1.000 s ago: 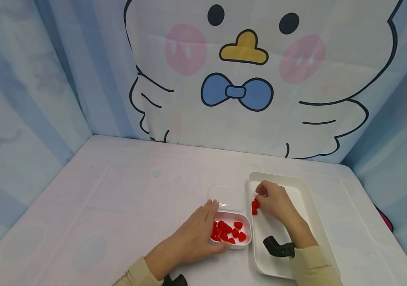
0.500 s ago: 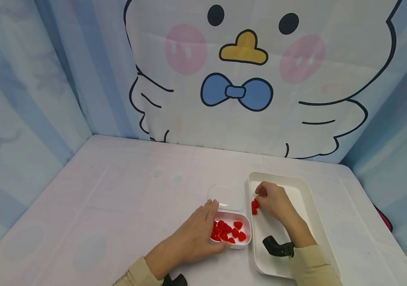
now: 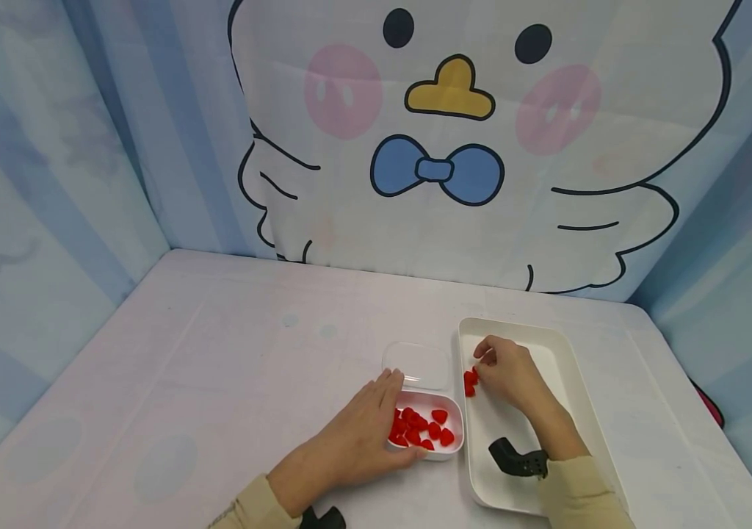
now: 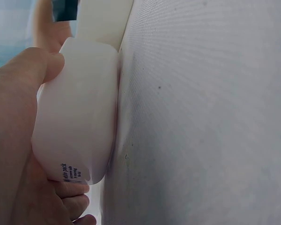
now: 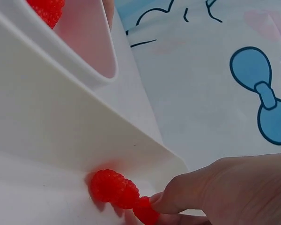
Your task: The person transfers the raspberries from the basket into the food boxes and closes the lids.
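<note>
My left hand (image 3: pixel 349 437) grips the white plastic food box (image 4: pixel 79 108), thumb on its near wall and fingers along the far side. Red raspberries (image 3: pixel 418 423) lie inside the box, some hidden behind that hand. In the shallow white tray (image 3: pixel 501 494), my right hand (image 3: pixel 510 375) pinches a raspberry (image 5: pixel 145 212) between thumb and finger. Right beside it, two more raspberries (image 5: pixel 113 188) sit in a row against the tray's left wall, as the right wrist view shows.
A clear plastic lid (image 3: pixel 418 361) lies just behind the box. The box stands close along the tray's left side. A curtain (image 3: pixel 435 228) printed with a cartoon bird hangs at the table's back edge. Each wrist wears a black camera mount (image 3: pixel 516 458).
My right hand has shifted very slightly to the right, fingers still at the raspberry. The left hand and the box stay where they were.
</note>
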The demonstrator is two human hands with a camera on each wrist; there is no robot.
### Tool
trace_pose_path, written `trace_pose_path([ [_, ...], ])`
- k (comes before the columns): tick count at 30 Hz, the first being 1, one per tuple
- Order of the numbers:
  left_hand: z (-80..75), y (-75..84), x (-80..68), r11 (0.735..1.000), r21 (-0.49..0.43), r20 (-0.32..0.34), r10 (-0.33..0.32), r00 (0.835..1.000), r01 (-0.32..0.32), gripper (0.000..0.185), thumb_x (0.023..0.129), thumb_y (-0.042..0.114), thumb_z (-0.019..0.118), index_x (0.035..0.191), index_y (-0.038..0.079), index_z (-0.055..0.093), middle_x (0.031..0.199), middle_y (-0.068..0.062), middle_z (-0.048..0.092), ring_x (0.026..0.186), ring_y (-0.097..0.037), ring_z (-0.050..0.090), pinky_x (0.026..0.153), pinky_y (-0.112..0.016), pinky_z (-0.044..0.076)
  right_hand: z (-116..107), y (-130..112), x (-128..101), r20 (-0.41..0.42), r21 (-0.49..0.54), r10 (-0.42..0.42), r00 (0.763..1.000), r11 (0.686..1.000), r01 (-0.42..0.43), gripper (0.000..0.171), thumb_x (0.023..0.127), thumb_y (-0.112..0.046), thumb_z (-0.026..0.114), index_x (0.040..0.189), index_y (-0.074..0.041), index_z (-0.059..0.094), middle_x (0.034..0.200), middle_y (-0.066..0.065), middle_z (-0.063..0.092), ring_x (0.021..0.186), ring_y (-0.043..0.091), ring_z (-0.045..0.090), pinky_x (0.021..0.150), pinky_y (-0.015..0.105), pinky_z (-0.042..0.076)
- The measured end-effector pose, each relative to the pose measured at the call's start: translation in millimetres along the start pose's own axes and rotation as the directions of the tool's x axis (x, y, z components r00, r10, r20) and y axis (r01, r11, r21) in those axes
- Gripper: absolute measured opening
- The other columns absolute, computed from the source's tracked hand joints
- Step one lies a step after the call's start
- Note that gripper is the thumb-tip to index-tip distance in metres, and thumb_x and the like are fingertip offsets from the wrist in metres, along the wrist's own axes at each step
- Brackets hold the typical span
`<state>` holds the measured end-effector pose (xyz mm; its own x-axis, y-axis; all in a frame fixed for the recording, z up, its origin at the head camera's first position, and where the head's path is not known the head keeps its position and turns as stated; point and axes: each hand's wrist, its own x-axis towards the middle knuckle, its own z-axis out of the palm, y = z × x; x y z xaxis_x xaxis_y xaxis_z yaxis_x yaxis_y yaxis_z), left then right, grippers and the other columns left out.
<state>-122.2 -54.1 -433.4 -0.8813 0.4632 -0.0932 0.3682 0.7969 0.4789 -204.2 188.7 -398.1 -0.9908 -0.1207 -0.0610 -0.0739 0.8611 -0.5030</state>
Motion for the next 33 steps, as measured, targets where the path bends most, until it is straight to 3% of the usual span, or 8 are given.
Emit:
trace_pose_path([
  [19, 0.1, 0.6, 0.0, 1.000, -0.013, 0.001, -0.006, 1.000, 0.006, 0.102, 0.083, 0.062, 0.064, 0.157, 0.010, 0.019, 0.163, -0.005, 0.029, 0.153, -0.023, 0.022, 0.122, -0.045, 0.027, -7, -9, -19, -0.060, 0.039, -0.037, 0.998, 0.998, 0.040, 0.016, 0.089, -0.005, 0.061, 0.105, -0.003, 0.066, 0.097, 0.011, 0.069, 0.087, 0.023, 0.061, 0.082, 0.040, 0.059],
  [33, 0.7, 1.1, 1.0, 1.000, -0.024, -0.004, -0.006, 1.000, 0.006, 0.103, 0.081, 0.062, 0.067, 0.157, 0.010, 0.020, 0.162, -0.006, 0.029, 0.153, -0.024, 0.023, 0.122, -0.046, 0.027, -10, -20, -37, -0.064, 0.131, -0.053, 0.997, 0.989, 0.061, 0.015, 0.091, -0.006, 0.063, 0.106, -0.005, 0.066, 0.100, 0.008, 0.071, 0.094, 0.022, 0.067, 0.087, 0.042, 0.059],
])
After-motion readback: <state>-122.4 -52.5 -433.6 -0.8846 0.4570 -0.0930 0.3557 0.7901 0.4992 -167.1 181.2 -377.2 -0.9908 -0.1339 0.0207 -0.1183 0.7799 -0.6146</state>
